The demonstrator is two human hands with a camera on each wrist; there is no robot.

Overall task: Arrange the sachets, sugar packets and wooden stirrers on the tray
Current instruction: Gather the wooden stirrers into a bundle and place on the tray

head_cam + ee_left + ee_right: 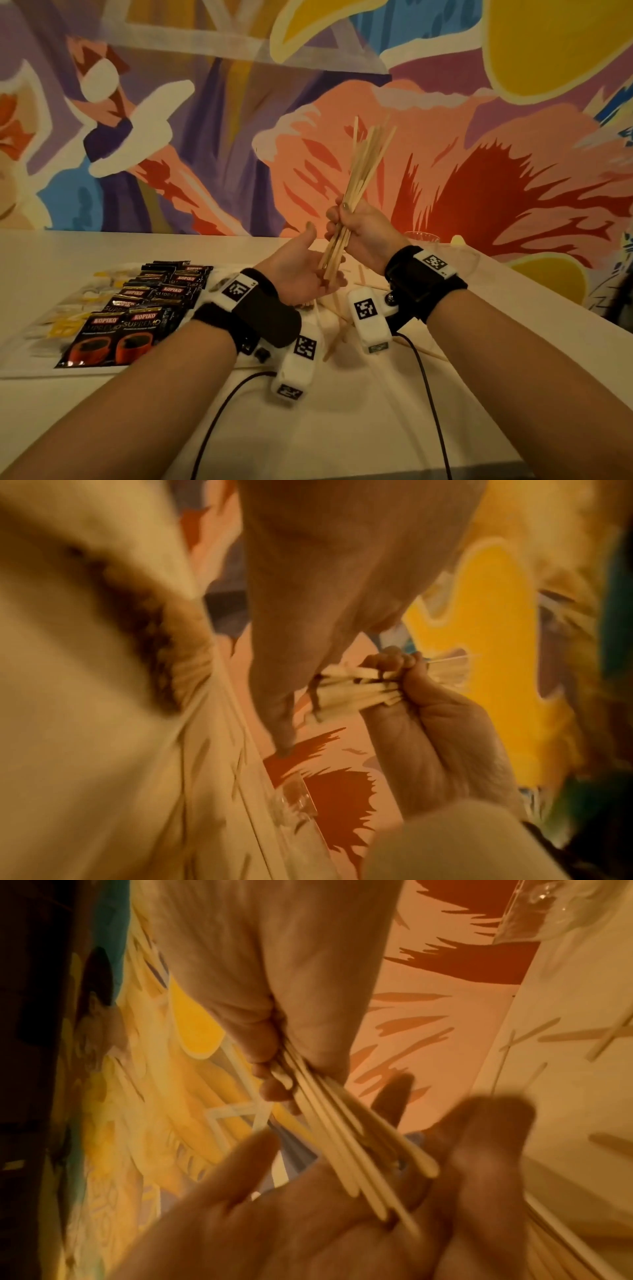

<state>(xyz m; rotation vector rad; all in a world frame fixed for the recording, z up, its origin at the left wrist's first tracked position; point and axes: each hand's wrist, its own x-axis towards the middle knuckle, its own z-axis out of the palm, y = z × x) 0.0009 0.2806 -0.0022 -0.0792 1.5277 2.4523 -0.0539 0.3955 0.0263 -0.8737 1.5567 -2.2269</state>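
My right hand grips a bundle of wooden stirrers around its middle and holds it upright above the table. Below it my left hand lies open, palm up, with the bundle's lower ends resting on the palm. The right wrist view shows the stirrers fanning down onto the left palm. Several black Kopiko sachets lie in overlapping rows on the cream tray at the left. Yellow and white sugar packets lie beside them, further left.
Several loose stirrers lie scattered on the white table under my wrists, also seen in the right wrist view as loose stirrers. A clear glass stands behind my right hand. A painted wall rises at the table's far edge.
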